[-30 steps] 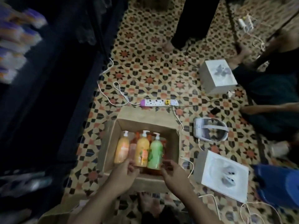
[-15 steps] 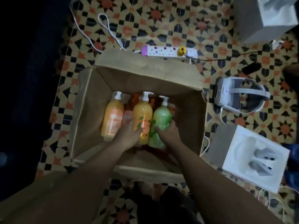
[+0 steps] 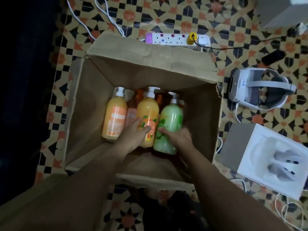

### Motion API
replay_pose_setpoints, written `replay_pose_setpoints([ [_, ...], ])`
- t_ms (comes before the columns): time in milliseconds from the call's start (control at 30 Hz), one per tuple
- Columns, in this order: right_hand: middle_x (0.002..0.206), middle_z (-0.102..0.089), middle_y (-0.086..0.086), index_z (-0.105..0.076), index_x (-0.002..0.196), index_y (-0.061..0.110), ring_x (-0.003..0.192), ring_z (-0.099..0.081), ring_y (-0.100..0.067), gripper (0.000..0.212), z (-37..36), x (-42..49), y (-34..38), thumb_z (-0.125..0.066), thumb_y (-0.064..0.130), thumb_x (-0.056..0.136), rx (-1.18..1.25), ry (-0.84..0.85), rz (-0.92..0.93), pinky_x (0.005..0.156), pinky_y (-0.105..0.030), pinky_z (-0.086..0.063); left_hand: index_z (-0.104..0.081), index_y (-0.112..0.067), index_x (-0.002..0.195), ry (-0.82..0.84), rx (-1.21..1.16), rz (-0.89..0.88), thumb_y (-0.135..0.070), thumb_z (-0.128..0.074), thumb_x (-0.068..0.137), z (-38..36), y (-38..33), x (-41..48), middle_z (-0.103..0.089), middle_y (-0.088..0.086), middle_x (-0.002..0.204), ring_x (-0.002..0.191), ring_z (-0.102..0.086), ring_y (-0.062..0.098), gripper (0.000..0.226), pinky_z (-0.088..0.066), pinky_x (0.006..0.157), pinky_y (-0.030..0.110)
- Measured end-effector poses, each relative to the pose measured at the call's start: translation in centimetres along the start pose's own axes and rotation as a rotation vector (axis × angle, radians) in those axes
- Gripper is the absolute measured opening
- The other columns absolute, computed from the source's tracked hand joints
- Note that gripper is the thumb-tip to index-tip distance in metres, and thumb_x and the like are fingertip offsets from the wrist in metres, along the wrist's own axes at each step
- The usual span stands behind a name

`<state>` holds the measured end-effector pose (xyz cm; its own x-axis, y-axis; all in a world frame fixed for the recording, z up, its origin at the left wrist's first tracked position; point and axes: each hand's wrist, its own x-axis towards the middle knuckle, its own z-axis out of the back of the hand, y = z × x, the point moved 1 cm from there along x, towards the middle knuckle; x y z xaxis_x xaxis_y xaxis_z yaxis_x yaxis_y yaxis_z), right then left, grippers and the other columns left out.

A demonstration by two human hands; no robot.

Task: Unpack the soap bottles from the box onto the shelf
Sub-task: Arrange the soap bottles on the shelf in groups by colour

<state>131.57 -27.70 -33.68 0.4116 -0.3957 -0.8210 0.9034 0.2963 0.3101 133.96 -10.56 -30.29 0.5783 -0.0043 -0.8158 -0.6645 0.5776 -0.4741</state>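
Soap bottles (image 3: 173,112) lie side by side in an open cardboard box (image 3: 90,100). Their bodies are smooth, rounded plastic, and their white pump heads point toward the box's far wall. On the left is a pale orange bottle (image 3: 115,119) with a printed label. In the middle is an orange bottle (image 3: 148,112) with a citrus-slice picture, and on the right a glossy green bottle (image 3: 171,125) with lime and leaf art. Between and beneath them a pinkish bottle (image 3: 131,114) and darker amber bottles (image 3: 140,95) are only partly visible. The box is plain brown board, creased, with its flaps folded outward and the far flap torn at its right corner.

The left hand (image 3: 133,135) grips the orange bottle low on its body, with the thumb across the label and the fingers tucked down its left side. The right hand (image 3: 179,139) grips the green bottle near its base, thumb on the left flank and fingers wrapped round the right; its outline is blurred.

The box stands on a tiled floor (image 3: 166,15) patterned with tan, black and orange stars. Just beyond the far flap lies a white power strip (image 3: 173,39) with a purple end and a yellow plug in it. To the right lie a white-and-grey headset (image 3: 256,90) and a white carton (image 3: 270,157) printed with controllers. A white cable (image 3: 103,15) loops over the tiles at upper left.
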Motion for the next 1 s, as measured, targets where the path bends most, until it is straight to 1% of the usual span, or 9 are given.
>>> replay_pose_setpoints([
  [100, 0.116, -0.068, -0.004, -0.059, 0.124, 0.02, 0.107, -0.066, -0.023, 0.093, 1.2, -2.8, -0.1, -0.085, 0.063, 0.047, 0.034, -0.029, 0.05, 0.091, -0.041, -0.056, -0.052, -0.03, 0.136, -0.016, -0.128, -0.023, -0.062, -0.067, 0.08, -0.4, -0.9, -0.6, -0.058, -0.006, 0.123, 0.116, -0.056, 0.018, 0.066, -0.045, 0.101, 0.04],
  [200, 0.116, -0.063, 0.0, -0.051, 0.131, 0.023, 0.109, -0.063, -0.022, 0.081, 1.8, -6.1, 0.3, -0.085, 0.049, 0.063, 0.011, 0.037, 0.125, 0.091, -0.033, -0.053, -0.043, -0.041, 0.138, 0.182, -0.312, 0.044, -0.078, -0.083, 0.04, -1.9, -2.2, -1.2, -0.061, -0.01, 0.125, 0.113, -0.06, 0.016, 0.112, -0.049, 0.1, 0.043],
  [267, 0.117, -0.062, 0.002, -0.05, 0.13, 0.026, 0.109, -0.063, -0.02, 0.079, 1.2, -8.0, 0.7, -0.084, 0.049, 0.063, 0.0, 0.052, 0.226, 0.091, -0.033, -0.053, -0.044, -0.039, 0.134, 0.115, -0.356, 0.029, -0.069, -0.092, 0.024, -2.3, -2.3, -0.8, -0.064, -0.007, 0.119, 0.108, -0.065, 0.018, 0.124, -0.053, 0.095, 0.045],
  [400, 0.115, -0.063, 0.012, -0.051, 0.127, 0.034, 0.102, -0.063, -0.006, 0.072, -0.2, -9.0, 1.5, -0.086, 0.045, 0.065, 0.063, 0.14, 0.331, 0.088, -0.027, -0.054, -0.057, -0.036, 0.116, -0.041, -0.437, -0.002, -0.052, -0.099, 0.025, -0.5, -1.3, -0.5, -0.071, -0.001, 0.11, 0.097, -0.071, 0.018, 0.102, -0.059, 0.085, 0.044],
  [533, 0.133, -0.06, 0.003, -0.041, 0.147, 0.029, 0.114, -0.062, -0.009, 0.076, -0.8, -7.0, 1.0, -0.073, 0.003, 0.083, 0.32, 0.543, 0.211, 0.095, -0.033, -0.055, -0.058, -0.03, 0.118, -0.162, -0.378, 0.008, -0.04, -0.097, 0.041, 2.1, -0.4, -0.6, -0.071, -0.007, 0.102, 0.093, -0.069, 0.014, 0.087, -0.059, 0.084, 0.04],
  [600, 0.133, -0.059, 0.002, -0.039, 0.149, 0.025, 0.117, -0.06, -0.017, 0.07, -1.5, -6.0, 1.2, -0.062, -0.001, 0.088, 0.333, 0.495, 0.145, 0.101, -0.039, -0.05, -0.058, -0.03, 0.116, -0.222, -0.305, -0.004, -0.052, -0.093, 0.031, 3.5, -0.4, -0.4, -0.069, -0.01, 0.102, 0.092, -0.068, 0.012, 0.095, -0.058, 0.083, 0.036],
  [700, 0.138, -0.054, -0.003, -0.04, 0.146, 0.02, 0.125, -0.052, -0.023, 0.063, -3.2, -4.4, 2.0, -0.067, 0.031, 0.089, -0.001, 0.209, 0.207, 0.101, -0.033, -0.043, -0.055, -0.024, 0.124, -0.291, -0.198, 0.006, -0.048, -0.096, 0.039, 4.9, 0.0, 0.3, -0.064, -0.007, 0.108, 0.096, -0.064, 0.016, 0.098, -0.053, 0.081, 0.03],
  [833, 0.159, -0.024, -0.014, -0.012, 0.156, 0.014, 0.144, -0.029, -0.034, 0.107, -6.0, -2.7, 4.3, -0.068, 0.062, 0.079, -0.133, 0.144, 0.143, 0.115, -0.044, -0.032, -0.052, -0.022, 0.127, -0.35, -0.179, 0.029, -0.05, -0.095, 0.035, 5.7, 1.3, 1.0, -0.064, -0.002, 0.113, 0.1, -0.065, 0.021, 0.105, -0.056, 0.087, 0.039],
  [1000, 0.152, -0.03, -0.014, -0.013, 0.152, 0.01, 0.138, -0.038, -0.034, 0.109, -8.2, -0.7, 6.4, -0.079, 0.048, 0.074, -0.116, 0.055, -0.025, 0.109, -0.043, -0.04, -0.046, -0.02, 0.13, -0.427, -0.087, 0.049, -0.05, -0.094, 0.046, 5.5, 2.7, 1.4, -0.057, 0.003, 0.127, 0.12, -0.053, 0.026, 0.102, -0.047, 0.1, 0.038],
])
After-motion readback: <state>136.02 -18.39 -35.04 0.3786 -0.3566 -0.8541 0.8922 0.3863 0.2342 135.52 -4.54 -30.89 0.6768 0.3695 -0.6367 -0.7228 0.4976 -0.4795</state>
